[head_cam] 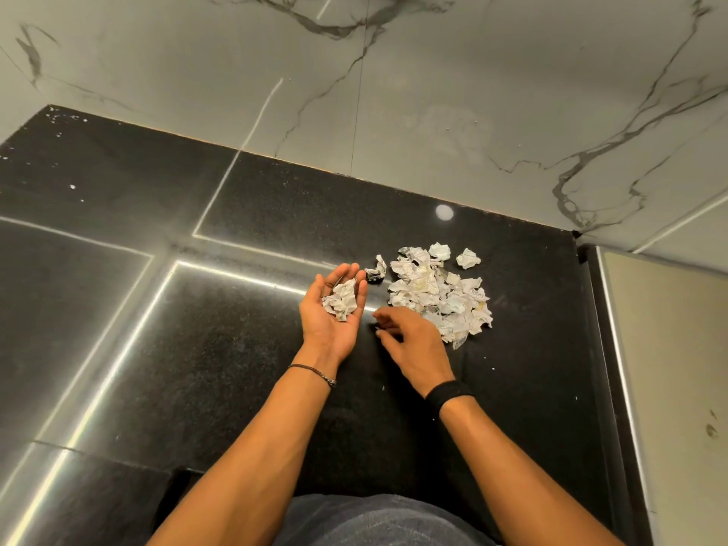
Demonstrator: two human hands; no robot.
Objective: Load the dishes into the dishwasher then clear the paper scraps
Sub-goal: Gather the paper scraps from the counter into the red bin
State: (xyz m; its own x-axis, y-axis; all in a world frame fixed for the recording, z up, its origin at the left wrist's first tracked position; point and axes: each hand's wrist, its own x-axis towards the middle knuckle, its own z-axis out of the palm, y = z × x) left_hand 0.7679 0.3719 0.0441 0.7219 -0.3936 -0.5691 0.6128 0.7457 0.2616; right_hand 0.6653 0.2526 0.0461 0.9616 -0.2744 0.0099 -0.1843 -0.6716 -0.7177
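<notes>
Paper pile lying on counter; I'm seeing left hand left of pile, palm up, fingers relaxed, cradling crumpled scraps; right hand hovering at pile's near edge, fingers curling, hold unclear.

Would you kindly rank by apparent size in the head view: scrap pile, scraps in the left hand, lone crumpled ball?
1. Scrap pile
2. Scraps in the left hand
3. Lone crumpled ball, though farther away
</notes>
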